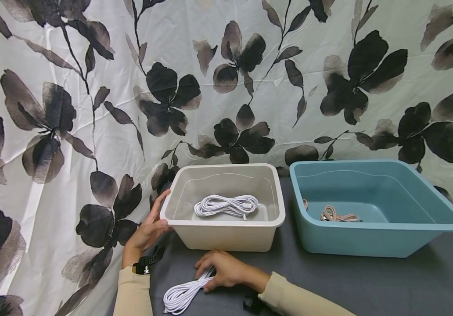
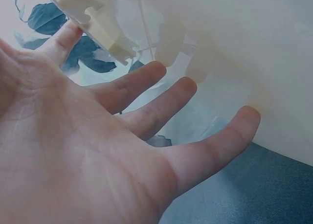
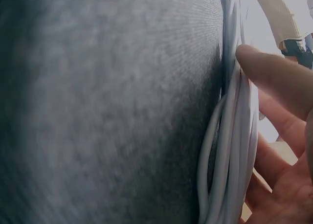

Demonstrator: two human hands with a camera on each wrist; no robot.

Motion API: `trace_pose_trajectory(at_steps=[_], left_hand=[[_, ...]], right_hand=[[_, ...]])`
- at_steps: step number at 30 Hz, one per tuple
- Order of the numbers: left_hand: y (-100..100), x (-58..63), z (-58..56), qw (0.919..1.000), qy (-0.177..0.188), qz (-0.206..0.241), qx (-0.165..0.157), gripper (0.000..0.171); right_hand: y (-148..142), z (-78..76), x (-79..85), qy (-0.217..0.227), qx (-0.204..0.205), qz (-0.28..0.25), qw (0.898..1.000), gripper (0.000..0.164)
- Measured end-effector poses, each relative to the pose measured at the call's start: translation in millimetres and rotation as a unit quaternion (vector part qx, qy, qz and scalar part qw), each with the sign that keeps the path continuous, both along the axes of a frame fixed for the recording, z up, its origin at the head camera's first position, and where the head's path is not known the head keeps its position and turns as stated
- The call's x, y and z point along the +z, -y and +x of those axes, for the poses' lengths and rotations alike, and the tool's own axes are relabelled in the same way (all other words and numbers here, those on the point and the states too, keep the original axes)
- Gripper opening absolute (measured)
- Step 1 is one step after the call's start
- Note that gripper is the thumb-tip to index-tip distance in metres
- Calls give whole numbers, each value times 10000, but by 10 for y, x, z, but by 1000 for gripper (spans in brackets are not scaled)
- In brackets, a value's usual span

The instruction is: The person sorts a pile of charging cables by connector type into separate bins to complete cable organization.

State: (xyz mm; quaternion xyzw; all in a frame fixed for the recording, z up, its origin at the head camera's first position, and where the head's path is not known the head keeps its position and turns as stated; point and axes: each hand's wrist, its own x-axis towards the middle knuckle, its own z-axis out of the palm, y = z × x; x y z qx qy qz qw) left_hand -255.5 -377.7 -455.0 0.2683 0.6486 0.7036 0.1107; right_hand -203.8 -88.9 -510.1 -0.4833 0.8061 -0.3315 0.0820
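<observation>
My right hand (image 1: 226, 268) holds a coiled white cable (image 1: 183, 295) on the table, thumb and fingers either side of the bundle; the right wrist view shows the looped strands (image 3: 230, 150) between thumb and fingers. My left hand (image 1: 149, 230) touches the left side of a cream plastic bin (image 1: 222, 235), its fingers spread and fairly straight. In the left wrist view these fingertips (image 2: 188, 86) meet the bin's pale wall (image 2: 264, 43). Inside the cream bin lies another coiled white cable (image 1: 226, 205).
Right of the cream bin stands a larger blue bin (image 1: 353, 240) with a pinkish cable (image 1: 339, 215) inside. Both rest on a dark grey tabletop (image 1: 368, 285). A black object (image 1: 252, 303) shows by the right wrist. A floral cloth (image 1: 289, 101) hangs behind.
</observation>
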Motion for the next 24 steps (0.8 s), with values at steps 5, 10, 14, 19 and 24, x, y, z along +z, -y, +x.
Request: trace_pose_trajectory(at_steps=[5,10,14,19,24], left_hand=[[9,-14,-15,10000,-1,9,-12,90],[10,-26,-24,10000,29,40,3,90],[6,-17,-19,10000,43,33,15,91],[-12,2,-4,10000,50,44,18,90],[-16,-1,-3,10000,-36,53,-16,89]], right_hand=[[26,11,12,-352,-49,208,9992,30],[42,14,-2,-611,-82,303,9976,29],[43,20,3,-617,-74,297,9976,28],[37,30,27,-639,-79,243,9976,26],[41,35,23,-678,-80,170,9975,23]])
